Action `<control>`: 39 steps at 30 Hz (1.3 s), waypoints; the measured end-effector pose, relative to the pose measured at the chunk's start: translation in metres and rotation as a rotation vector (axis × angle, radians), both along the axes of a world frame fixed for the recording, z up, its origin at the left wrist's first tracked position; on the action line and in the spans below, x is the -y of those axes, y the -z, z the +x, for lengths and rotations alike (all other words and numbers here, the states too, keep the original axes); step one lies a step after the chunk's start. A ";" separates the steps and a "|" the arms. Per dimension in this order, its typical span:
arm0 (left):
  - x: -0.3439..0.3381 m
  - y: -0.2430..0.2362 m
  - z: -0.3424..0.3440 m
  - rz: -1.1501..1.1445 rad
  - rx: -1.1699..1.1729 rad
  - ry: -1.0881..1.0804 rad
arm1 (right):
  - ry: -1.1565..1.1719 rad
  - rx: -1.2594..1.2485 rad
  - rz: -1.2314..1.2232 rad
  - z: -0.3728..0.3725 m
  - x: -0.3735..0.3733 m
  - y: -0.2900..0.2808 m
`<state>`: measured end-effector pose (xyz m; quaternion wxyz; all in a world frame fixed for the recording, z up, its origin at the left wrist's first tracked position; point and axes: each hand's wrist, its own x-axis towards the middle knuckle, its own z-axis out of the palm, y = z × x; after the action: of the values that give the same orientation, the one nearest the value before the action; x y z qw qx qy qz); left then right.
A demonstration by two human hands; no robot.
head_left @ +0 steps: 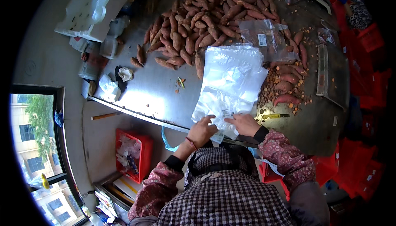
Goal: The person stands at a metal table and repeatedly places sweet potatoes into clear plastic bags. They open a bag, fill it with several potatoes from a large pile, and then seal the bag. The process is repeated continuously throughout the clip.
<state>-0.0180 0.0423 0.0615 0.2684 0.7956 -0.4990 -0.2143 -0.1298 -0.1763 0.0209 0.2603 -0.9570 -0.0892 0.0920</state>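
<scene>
A stack of clear plastic bags (231, 71) lies on the metal table, its near end reaching the front edge. At that near end my left hand (202, 131) has its fingers bent and closed on the bag's edge. My right hand (244, 124) pinches the bag's near part beside a small white label (227, 112), index finger pointing left. The fingertips of both hands are partly lost against the shiny film. Beyond the stack spreads a large heap of sweet potatoes (198, 24). A filled clear bag with a label (268, 40) rests at the heap's right side.
A yellow cutter knife (275, 116) lies right of my right hand, near sweet potato bits (268, 88). A metal-rimmed tray (323, 69) stands at the right. White foam (90, 9) is at the far left; a red crate (134, 154) sits below the table's edge.
</scene>
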 end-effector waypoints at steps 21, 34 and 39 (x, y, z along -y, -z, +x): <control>0.032 0.074 0.042 0.123 -0.255 0.214 | 0.207 -0.007 0.133 0.015 -0.001 0.022; -0.027 0.019 0.028 -0.205 -0.229 -0.027 | 0.165 0.152 -0.071 0.013 -0.007 0.032; -0.028 0.004 0.030 -0.222 -0.341 -0.179 | 0.431 0.022 0.374 0.055 0.048 0.021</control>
<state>0.0119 0.0699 0.0574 0.4527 0.7546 -0.3942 -0.2651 -0.0747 -0.2248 0.0001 0.4450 -0.8901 0.0979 0.0060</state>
